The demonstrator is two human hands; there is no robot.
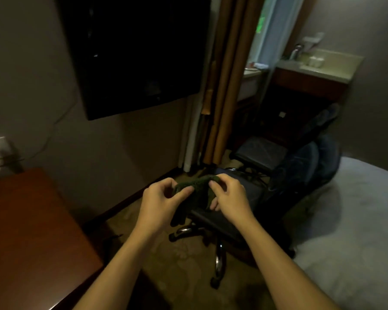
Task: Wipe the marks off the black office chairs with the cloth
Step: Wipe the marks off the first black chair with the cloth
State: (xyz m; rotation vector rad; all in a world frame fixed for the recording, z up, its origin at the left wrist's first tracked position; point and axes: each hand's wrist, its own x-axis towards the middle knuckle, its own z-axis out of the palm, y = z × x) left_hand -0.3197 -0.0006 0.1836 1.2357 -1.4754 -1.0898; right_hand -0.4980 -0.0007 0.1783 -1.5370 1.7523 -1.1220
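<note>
Both bare hands, left (160, 199) and right (227, 198), pinch the top edge of a dark green knitted cloth (194, 198), which hangs limp above the near black office chair (224, 222). It looks soft and light; bunching it into one palm should give firmer wiping.

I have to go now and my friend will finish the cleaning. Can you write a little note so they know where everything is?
Left hand and right hand: both pinch the dark green cloth, held in the air above the near black chair.
Second black chair: just behind it, by the curtain.
Done: the cloth is not on a chair yet.
Left: wipe both chairs. The room is too dark to see marks.
</note>
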